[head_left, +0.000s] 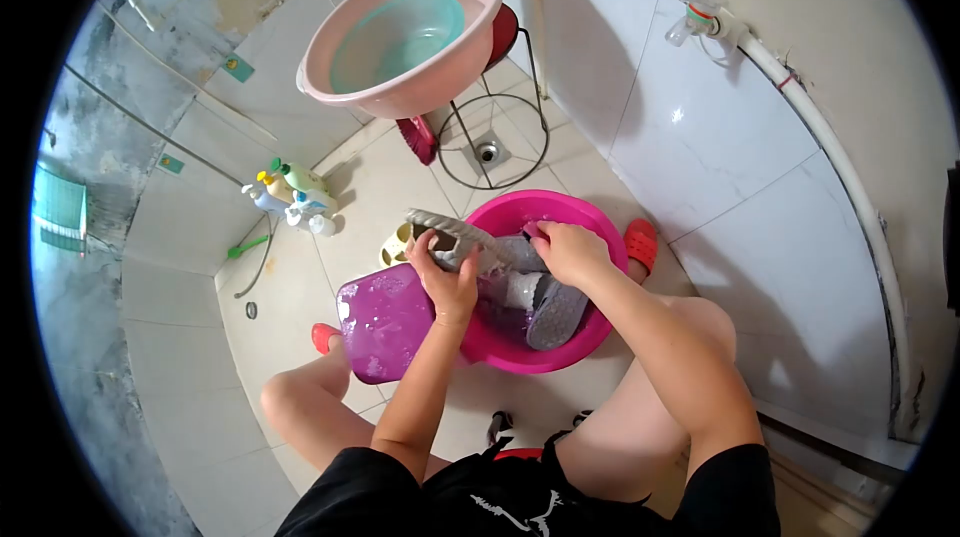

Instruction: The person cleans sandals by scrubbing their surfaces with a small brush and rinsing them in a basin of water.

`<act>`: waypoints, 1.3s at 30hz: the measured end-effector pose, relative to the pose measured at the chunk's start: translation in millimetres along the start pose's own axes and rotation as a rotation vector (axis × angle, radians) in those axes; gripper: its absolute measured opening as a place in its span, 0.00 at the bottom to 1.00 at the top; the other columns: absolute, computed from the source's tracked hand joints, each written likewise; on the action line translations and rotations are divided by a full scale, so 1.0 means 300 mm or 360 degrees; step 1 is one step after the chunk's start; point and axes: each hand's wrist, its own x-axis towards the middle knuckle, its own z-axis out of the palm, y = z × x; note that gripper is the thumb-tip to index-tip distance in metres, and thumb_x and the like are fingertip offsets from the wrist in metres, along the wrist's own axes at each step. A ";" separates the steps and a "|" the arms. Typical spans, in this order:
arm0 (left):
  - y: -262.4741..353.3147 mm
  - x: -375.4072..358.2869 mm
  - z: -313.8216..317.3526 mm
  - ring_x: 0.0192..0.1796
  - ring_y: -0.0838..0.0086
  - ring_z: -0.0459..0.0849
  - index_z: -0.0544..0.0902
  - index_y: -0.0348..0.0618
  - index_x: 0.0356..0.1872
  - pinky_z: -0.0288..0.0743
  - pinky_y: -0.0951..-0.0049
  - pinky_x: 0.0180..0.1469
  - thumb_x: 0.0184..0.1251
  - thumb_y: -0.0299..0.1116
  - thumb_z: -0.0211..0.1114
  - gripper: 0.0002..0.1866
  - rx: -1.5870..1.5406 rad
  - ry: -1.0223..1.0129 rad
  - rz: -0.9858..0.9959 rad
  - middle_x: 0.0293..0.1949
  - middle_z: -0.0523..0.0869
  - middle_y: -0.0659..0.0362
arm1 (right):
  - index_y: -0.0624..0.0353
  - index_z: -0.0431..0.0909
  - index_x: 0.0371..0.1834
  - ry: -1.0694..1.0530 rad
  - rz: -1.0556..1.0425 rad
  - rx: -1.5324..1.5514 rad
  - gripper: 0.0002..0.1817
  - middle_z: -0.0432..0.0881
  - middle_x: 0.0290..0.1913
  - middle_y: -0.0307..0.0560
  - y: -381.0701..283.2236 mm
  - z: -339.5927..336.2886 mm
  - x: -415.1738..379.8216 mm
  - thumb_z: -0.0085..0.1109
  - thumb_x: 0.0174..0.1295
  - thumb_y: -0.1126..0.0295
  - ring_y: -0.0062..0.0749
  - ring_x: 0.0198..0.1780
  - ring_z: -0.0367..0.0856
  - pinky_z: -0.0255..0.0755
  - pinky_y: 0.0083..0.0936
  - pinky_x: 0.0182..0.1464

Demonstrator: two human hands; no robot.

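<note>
My left hand (447, 287) grips a shoe (462, 229) with a pale ridged sole, tilted over the left side of a bright pink tub (545, 365). My right hand (572, 252) is closed above the tub, close to the shoe. A small pink piece shows at its fingertips, too little to name. Inside the tub lies another grey shoe (558, 317), with its sole showing and something white beside it. A purple plastic board (385, 332) with suds on it adjoins the tub's left side.
A pink basin (330, 97) holding a green basin (400, 37) rests on a metal stand (545, 127) behind the tub. Near it are a floor drain (487, 152) and a red brush (417, 140). Several bottles (295, 192) stand left. A tap (697, 17) is on the right wall.
</note>
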 end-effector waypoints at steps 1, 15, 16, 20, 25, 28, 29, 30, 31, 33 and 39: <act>0.000 0.018 -0.015 0.53 0.57 0.69 0.69 0.37 0.49 0.65 0.60 0.56 0.45 0.30 0.75 0.30 0.0096 0.0012 0.0096 0.49 0.69 0.48 | 0.51 0.78 0.50 0.0001 -0.0013 0.0011 0.17 0.84 0.43 0.51 -0.006 0.005 -0.007 0.50 0.64 0.55 0.48 0.46 0.82 0.75 0.43 0.46; -0.344 0.309 -0.114 0.53 0.59 0.77 0.67 0.22 0.56 0.71 0.62 0.55 0.62 0.52 0.65 0.38 0.0007 0.0304 -0.0852 0.51 0.77 0.41 | 0.49 0.77 0.53 -0.0126 -0.0146 0.0072 0.18 0.83 0.45 0.51 -0.065 0.089 0.030 0.48 0.66 0.54 0.49 0.49 0.81 0.74 0.43 0.49; -0.409 0.329 -0.119 0.56 0.56 0.76 0.65 0.22 0.58 0.72 0.61 0.56 0.58 0.55 0.67 0.43 0.0246 0.0312 -0.1104 0.54 0.74 0.39 | 0.49 0.77 0.53 -0.0140 -0.0155 0.0063 0.18 0.83 0.45 0.51 -0.066 0.097 0.033 0.48 0.66 0.54 0.49 0.49 0.81 0.74 0.43 0.49; -0.588 0.365 -0.131 0.61 0.44 0.70 0.62 0.21 0.63 0.74 0.55 0.57 0.44 0.64 0.72 0.58 0.0556 0.0357 -0.1621 0.64 0.61 0.35 | 0.46 0.76 0.55 -0.0215 -0.0170 0.0040 0.19 0.83 0.45 0.52 -0.059 0.135 0.044 0.47 0.66 0.54 0.50 0.49 0.80 0.74 0.45 0.49; -0.785 0.365 -0.152 0.60 0.42 0.71 0.66 0.18 0.60 0.68 0.57 0.62 0.46 0.68 0.67 0.57 0.0670 -0.0211 -0.1892 0.62 0.63 0.28 | 0.46 0.74 0.59 -0.0250 -0.0151 -0.0005 0.21 0.82 0.46 0.54 -0.051 0.145 0.075 0.47 0.66 0.53 0.50 0.49 0.80 0.73 0.45 0.50; -0.937 0.330 -0.161 0.61 0.41 0.70 0.67 0.22 0.61 0.66 0.61 0.64 0.48 0.69 0.64 0.55 0.0713 -0.0678 -0.1850 0.62 0.67 0.32 | 0.46 0.75 0.59 -0.0287 -0.0109 -0.0028 0.21 0.82 0.47 0.55 -0.041 0.150 0.081 0.47 0.66 0.53 0.51 0.49 0.80 0.73 0.44 0.50; -0.961 0.321 -0.153 0.62 0.41 0.69 0.65 0.24 0.63 0.66 0.62 0.65 0.49 0.67 0.65 0.54 0.0793 -0.1044 -0.1699 0.63 0.67 0.33 | 0.46 0.75 0.59 -0.0300 -0.0093 -0.0042 0.21 0.82 0.47 0.55 -0.035 0.147 0.082 0.47 0.66 0.53 0.51 0.49 0.80 0.73 0.44 0.51; -0.991 0.326 -0.123 0.66 0.45 0.65 0.65 0.30 0.65 0.64 0.64 0.66 0.50 0.64 0.66 0.51 0.1133 -0.1259 -0.1654 0.64 0.66 0.35 | 0.46 0.75 0.59 -0.0307 -0.0087 -0.0053 0.21 0.82 0.46 0.55 -0.037 0.143 0.080 0.47 0.66 0.53 0.51 0.49 0.80 0.73 0.44 0.50; -0.915 0.313 -0.110 0.66 0.45 0.65 0.65 0.30 0.65 0.64 0.64 0.66 0.50 0.64 0.66 0.51 0.1131 -0.1281 -0.1662 0.64 0.66 0.35 | 0.46 0.75 0.59 -0.0320 -0.0068 -0.0056 0.21 0.82 0.46 0.55 -0.036 0.143 0.076 0.47 0.66 0.53 0.51 0.49 0.80 0.73 0.44 0.50; -0.639 0.308 -0.072 0.69 0.49 0.63 0.64 0.34 0.65 0.63 0.65 0.67 0.50 0.59 0.68 0.48 0.1753 -0.1059 -0.1399 0.63 0.68 0.38 | 0.46 0.75 0.58 -0.0333 -0.0047 -0.0054 0.21 0.83 0.46 0.54 -0.036 0.136 0.074 0.47 0.66 0.53 0.51 0.49 0.80 0.73 0.44 0.50; -0.404 0.061 0.083 0.53 0.48 0.76 0.79 0.36 0.34 0.73 0.56 0.50 0.56 0.40 0.65 0.15 0.0812 -0.0759 -0.0469 0.47 0.78 0.39 | 0.47 0.75 0.56 -0.0388 -0.0034 -0.0004 0.20 0.82 0.46 0.53 -0.023 0.131 0.050 0.47 0.66 0.53 0.51 0.49 0.80 0.73 0.45 0.49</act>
